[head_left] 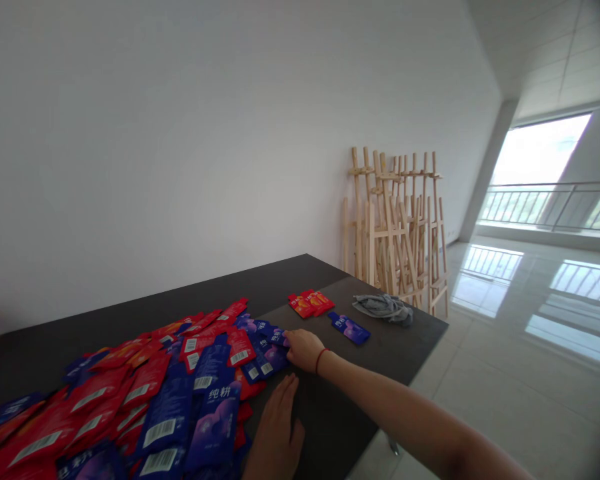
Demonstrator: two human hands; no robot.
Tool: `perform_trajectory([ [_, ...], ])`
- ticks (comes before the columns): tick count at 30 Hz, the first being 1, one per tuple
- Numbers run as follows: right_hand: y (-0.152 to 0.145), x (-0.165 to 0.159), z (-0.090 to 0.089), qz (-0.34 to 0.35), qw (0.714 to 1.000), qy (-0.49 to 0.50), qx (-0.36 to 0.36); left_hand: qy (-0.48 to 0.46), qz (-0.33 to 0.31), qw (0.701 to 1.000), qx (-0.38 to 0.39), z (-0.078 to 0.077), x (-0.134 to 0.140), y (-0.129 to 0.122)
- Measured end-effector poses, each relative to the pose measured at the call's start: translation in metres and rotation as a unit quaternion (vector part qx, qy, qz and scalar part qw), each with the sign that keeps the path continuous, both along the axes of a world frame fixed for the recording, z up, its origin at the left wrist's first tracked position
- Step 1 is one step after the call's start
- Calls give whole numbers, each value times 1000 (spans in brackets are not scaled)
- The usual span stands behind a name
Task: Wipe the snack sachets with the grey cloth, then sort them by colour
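Note:
My right hand (306,351), with a red cord at its wrist, pinches the edge of a blue pouch (277,335) at the right end of a heap. Nearer to me, my left hand (276,430) rests beside the heap with its fingers stretched out and nothing in them. The heap mixes red pouches (147,378) and blue pouches (213,427), many with white barcode labels up. A single blue pouch (350,328) lies apart on the right. Behind it several red-orange pouches (311,303) overlap in a small group.
A crumpled grey cloth (383,309) lies near the right edge of the dark table (325,272). Beyond the table, several wooden easels (393,230) lean against the white wall. Glossy floor tiles (495,373) stretch right toward a railing (520,205) and windows.

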State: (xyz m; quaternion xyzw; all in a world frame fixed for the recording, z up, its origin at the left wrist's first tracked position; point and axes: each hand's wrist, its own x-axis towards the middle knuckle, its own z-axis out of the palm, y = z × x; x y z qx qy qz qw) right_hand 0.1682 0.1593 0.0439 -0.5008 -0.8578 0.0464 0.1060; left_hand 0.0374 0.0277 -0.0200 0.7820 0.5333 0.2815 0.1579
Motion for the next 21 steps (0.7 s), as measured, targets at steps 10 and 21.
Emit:
perform_trajectory([
  [10,-81,72,-20,195,975,101,-13,68,3,986,150,8,-1,5],
  [21,-106,97,-24,191,976,50,-89,187,-39,975,110,4,-1,1],
])
